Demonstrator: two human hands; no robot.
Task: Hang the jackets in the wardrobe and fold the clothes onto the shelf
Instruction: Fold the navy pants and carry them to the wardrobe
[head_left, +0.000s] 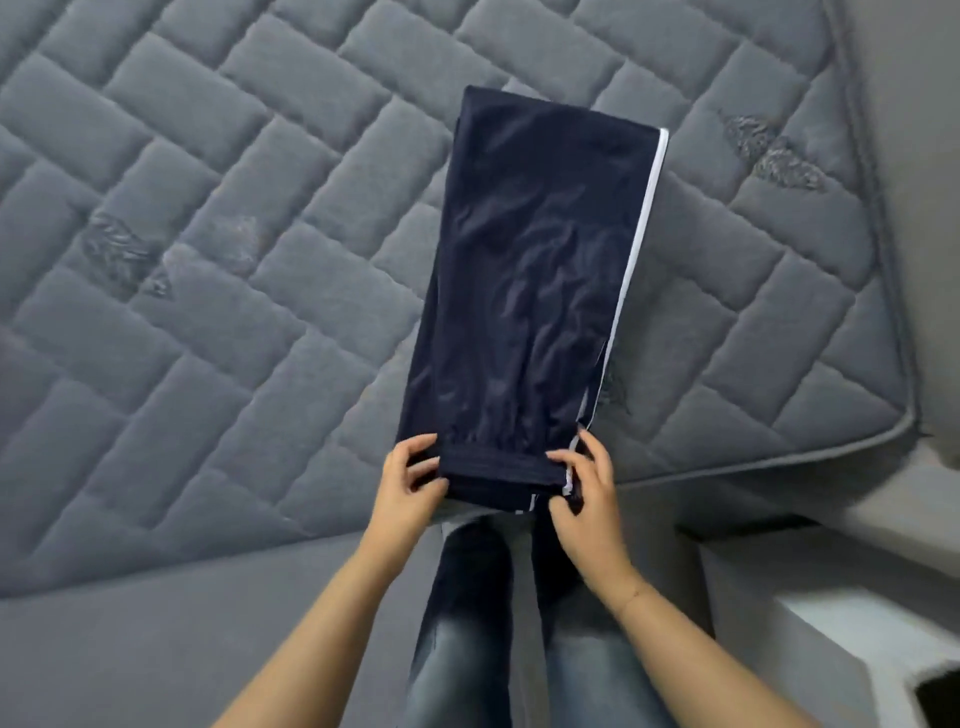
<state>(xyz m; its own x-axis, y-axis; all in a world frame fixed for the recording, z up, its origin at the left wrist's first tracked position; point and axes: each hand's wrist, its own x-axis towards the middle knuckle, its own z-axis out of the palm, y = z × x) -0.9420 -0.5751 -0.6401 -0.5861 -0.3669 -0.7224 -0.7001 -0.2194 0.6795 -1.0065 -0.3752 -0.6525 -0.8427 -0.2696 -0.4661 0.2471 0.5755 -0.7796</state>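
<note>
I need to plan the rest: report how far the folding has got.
Done: the navy track pants lie folded lengthwise on the grey mattress. In hand: the left hand and right hand grip the near end. Left: folding them shorter and shelving them; no shelf, wardrobe or jackets are in view.

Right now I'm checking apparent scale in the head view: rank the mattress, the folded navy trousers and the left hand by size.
1. mattress
2. folded navy trousers
3. left hand, though it's nearer the camera

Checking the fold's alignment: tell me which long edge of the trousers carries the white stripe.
The navy track trousers carry the white stripe on the long edge by the right hand; the opposite edge is plain navy.
</note>
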